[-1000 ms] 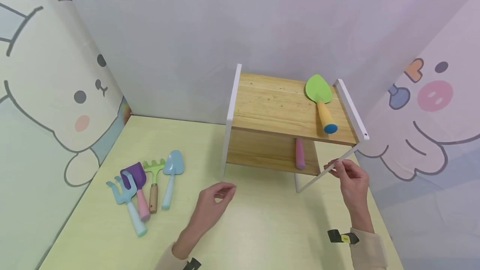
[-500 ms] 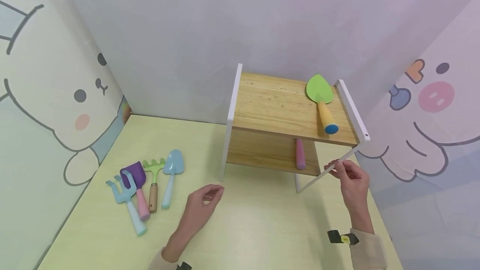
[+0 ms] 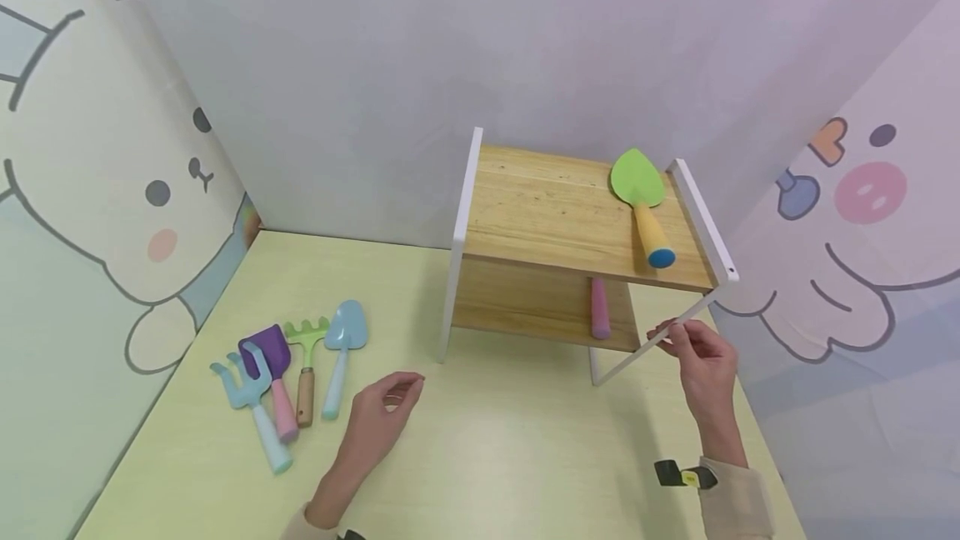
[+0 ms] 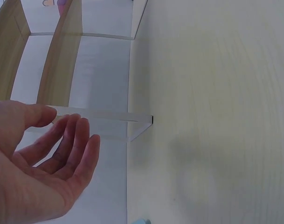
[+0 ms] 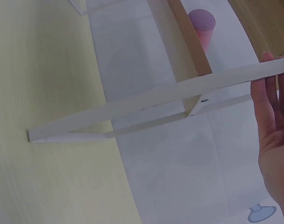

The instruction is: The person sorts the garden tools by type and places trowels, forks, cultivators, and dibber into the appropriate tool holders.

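Note:
My right hand (image 3: 705,365) grips the white front leg (image 5: 146,100) of a two-tier wooden shelf (image 3: 547,207), fingers wrapping behind the bar in the right wrist view. Over the table, left of the shelf, my left hand (image 3: 378,415) hovers with loosely curled fingers and nothing in it. In the left wrist view its fingertips overlap the shelf's left white frame (image 4: 104,114). A green toy trowel (image 3: 637,177) with a yellow handle lies on the top tier. On the lower tier a pink handle (image 3: 600,311) shows; its far end is hidden under the top board.
Left on the pale table (image 3: 495,457) lie a light blue trowel (image 3: 347,327), a green rake (image 3: 306,397) with wooden handle, a purple shovel (image 3: 279,357) and a light blue fork (image 3: 270,440) overlapping the shovel. Cartoon-printed curtains (image 3: 562,40) enclose the back and sides.
My left hand has moved left and slightly down, away from the shelf and closer to the light blue trowel. The right hand stays on the shelf leg; the shelf and tools have not moved.

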`<action>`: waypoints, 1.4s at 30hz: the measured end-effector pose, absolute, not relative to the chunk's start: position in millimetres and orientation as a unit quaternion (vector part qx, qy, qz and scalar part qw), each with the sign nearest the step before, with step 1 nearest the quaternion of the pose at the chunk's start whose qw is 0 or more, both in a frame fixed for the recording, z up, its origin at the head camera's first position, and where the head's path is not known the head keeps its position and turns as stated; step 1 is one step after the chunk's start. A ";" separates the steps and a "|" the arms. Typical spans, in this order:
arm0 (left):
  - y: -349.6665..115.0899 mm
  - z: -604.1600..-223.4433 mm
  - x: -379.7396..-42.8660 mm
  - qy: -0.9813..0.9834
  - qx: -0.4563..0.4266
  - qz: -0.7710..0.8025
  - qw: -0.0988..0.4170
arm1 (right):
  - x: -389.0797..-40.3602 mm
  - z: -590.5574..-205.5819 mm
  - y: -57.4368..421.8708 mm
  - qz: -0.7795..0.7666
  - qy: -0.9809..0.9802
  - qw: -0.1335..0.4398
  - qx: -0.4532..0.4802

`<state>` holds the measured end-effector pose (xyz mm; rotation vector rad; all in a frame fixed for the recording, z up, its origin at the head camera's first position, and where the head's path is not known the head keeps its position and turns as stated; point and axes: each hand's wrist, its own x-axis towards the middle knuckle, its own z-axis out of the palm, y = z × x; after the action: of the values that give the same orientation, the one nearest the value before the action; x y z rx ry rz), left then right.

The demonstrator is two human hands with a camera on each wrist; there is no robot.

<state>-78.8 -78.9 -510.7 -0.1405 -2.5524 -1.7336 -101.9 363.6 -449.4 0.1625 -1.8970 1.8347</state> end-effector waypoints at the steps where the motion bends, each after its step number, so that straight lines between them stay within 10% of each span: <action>1: -80.4 -511.8 -79.2 -0.827 -0.043 -0.559 0.027 | -101.8 -449.7 363.7 0.673 -0.695 0.246 0.059; 42: -144.5 -539.8 -85.9 -0.859 0.093 -0.496 0.090 | -102.3 -450.5 363.1 0.673 -0.695 0.247 0.061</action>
<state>-85.9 -144.5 -539.8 0.2756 -2.5530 -1.4749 -102.3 363.1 -450.5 0.1671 -1.8940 1.8352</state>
